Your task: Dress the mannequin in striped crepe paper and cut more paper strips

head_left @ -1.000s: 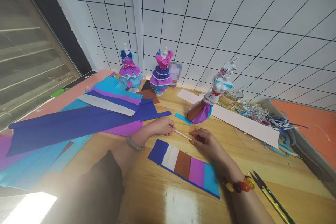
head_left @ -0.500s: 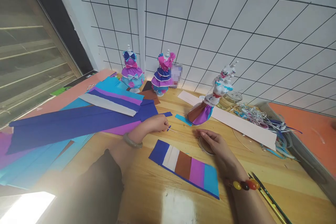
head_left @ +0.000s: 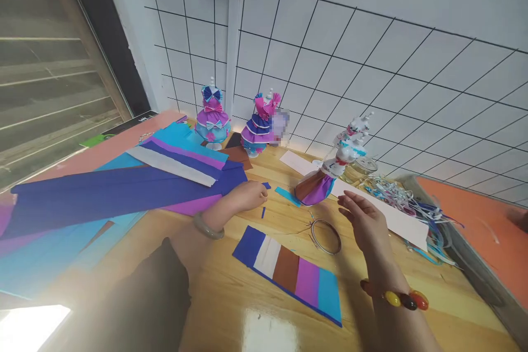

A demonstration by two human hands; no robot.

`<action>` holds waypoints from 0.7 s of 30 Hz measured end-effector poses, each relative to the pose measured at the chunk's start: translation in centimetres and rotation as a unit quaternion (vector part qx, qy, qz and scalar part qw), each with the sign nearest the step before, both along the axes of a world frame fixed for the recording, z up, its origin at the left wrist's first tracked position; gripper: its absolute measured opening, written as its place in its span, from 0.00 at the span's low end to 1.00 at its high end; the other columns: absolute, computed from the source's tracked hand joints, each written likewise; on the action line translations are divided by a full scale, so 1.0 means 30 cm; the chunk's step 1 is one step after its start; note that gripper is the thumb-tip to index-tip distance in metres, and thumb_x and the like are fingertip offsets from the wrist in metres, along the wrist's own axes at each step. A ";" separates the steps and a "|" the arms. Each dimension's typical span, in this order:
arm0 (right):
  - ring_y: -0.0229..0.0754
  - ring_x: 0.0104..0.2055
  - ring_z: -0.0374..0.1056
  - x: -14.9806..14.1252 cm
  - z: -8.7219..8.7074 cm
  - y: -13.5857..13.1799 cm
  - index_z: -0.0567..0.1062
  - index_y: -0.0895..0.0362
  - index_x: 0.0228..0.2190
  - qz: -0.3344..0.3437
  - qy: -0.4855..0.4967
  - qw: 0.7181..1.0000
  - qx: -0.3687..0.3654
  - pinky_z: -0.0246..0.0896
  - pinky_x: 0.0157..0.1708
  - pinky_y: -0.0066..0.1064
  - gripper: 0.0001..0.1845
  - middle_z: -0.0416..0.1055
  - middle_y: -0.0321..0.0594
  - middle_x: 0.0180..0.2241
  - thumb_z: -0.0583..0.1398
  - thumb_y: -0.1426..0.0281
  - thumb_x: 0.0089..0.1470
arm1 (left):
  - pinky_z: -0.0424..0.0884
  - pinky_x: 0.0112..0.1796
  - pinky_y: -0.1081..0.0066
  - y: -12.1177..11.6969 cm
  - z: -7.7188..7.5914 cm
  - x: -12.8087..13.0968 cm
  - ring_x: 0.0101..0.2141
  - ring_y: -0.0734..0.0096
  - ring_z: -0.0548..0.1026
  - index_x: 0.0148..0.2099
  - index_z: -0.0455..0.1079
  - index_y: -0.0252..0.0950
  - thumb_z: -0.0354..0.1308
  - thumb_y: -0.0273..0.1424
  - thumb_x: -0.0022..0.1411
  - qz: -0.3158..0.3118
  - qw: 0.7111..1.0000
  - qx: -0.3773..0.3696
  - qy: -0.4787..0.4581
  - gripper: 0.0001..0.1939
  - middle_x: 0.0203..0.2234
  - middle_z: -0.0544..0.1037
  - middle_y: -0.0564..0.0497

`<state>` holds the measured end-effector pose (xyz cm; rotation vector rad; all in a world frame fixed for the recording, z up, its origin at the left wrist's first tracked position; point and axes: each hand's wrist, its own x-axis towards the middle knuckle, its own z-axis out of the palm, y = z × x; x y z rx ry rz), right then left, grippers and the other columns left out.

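Both hands, L/R grip unclear

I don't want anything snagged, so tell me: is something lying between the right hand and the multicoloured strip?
Yes. A thin ring lies on the table between the right hand and the multicoloured strip, beyond the strip's far edge and not touching it.

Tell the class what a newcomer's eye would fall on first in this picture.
Likely the striped strip, its blue, white, brown, purple and turquoise bands lying on the table at lower middle. Then a dress with three bows and a tiered dress, both by the back wall, with a brown and purple skirt nearer, to their right. The wire ring left of the right hand might follow.
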<state>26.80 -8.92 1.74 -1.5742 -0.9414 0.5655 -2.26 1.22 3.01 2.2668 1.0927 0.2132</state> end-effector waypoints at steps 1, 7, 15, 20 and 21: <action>0.42 0.39 0.71 -0.001 0.016 0.011 0.73 0.56 0.41 -0.011 -0.009 1.000 0.013 0.68 0.35 0.33 0.26 0.73 0.43 0.39 0.64 0.55 0.43 | 0.56 0.27 0.73 -0.002 -0.001 0.003 0.26 0.71 0.69 0.25 0.70 0.35 0.50 0.30 0.55 -0.005 1.000 0.009 -0.001 0.10 0.23 0.74 0.48; 0.40 0.36 0.70 -0.011 0.058 0.038 0.70 0.57 0.43 -0.035 -0.110 0.993 0.020 0.65 0.32 0.31 0.25 0.73 0.42 0.36 0.59 0.53 0.48 | 0.58 0.29 0.74 -0.006 -0.001 0.011 0.29 0.69 0.72 0.31 0.72 0.36 0.51 0.31 0.56 -0.017 1.000 0.024 -0.005 0.09 0.26 0.76 0.49; 0.42 0.23 0.68 -0.054 -0.067 0.011 0.76 0.53 0.21 0.135 -0.288 0.927 -0.198 0.57 0.22 0.31 0.10 0.74 0.39 0.21 0.63 0.60 0.39 | 0.57 0.28 0.74 -0.023 -0.021 0.035 0.29 0.70 0.71 0.32 0.73 0.37 0.52 0.30 0.55 -0.027 1.000 0.010 0.001 0.08 0.24 0.75 0.50; 0.43 0.24 0.68 -0.053 -0.106 0.043 0.74 0.53 0.21 0.150 -0.353 0.888 -0.253 0.55 0.22 0.31 0.06 0.74 0.40 0.22 0.63 0.64 0.39 | 0.52 0.24 0.72 -0.058 -0.011 0.049 0.24 0.72 0.67 0.25 0.69 0.35 0.50 0.28 0.56 -0.073 0.997 0.025 0.016 0.09 0.20 0.72 0.51; 0.43 0.24 0.68 -0.052 -0.105 0.047 0.74 0.53 0.20 0.158 -0.361 0.882 -0.259 0.54 0.22 0.31 0.05 0.74 0.40 0.22 0.62 0.66 0.40 | 0.51 0.24 0.71 -0.064 -0.007 0.050 0.23 0.72 0.66 0.24 0.67 0.35 0.50 0.28 0.56 -0.082 0.996 0.029 0.018 0.10 0.19 0.70 0.51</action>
